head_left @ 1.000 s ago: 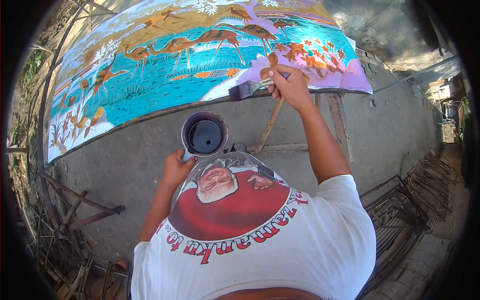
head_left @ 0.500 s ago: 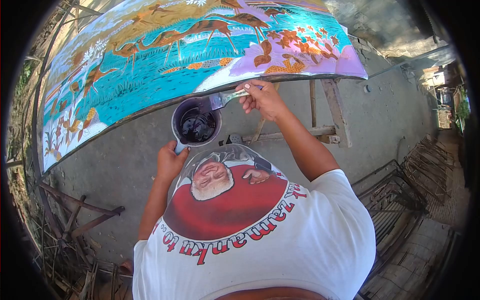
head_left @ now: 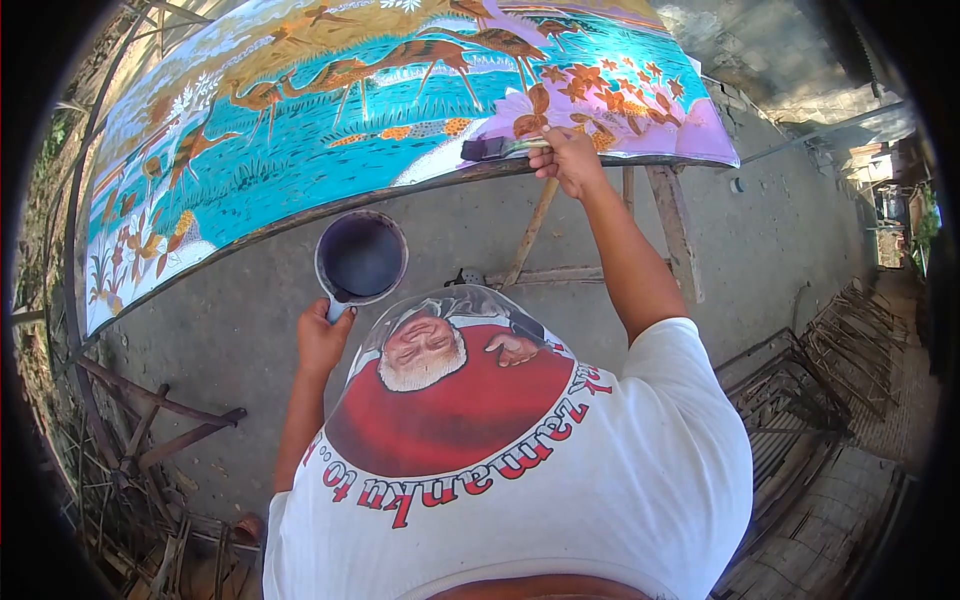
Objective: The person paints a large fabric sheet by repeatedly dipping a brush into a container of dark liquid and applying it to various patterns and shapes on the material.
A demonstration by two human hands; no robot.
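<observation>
My left hand (head_left: 324,335) is closed round the pale handle of a dipper (head_left: 318,262), a round pot with dark purple liquid (head_left: 362,257) inside. In my right hand (head_left: 570,160) is a wide flat paintbrush (head_left: 486,149), gripped by its handle. Its dark bristles, pointing left, are over the white patch near the front edge of a painted cloth (head_left: 300,170). Brown long-legged birds, turquoise water and orange-brown flowers cover the cloth. The dipper hangs below and left of the brush, short of the cloth's edge.
A wooden bar (head_left: 250,238) runs under the cloth's front edge, and a wooden leg (head_left: 675,225) supports the right side. Crossed metal bars (head_left: 190,425) stand at the left. Metal frames (head_left: 800,385) and a slatted bamboo surface (head_left: 810,510) lie at the right, around a grey concrete floor (head_left: 235,320).
My right hand has lifted the paintbrush out from the dipper's rim and moved it up and right onto the cloth. My left hand has drawn the dipper slightly left.
</observation>
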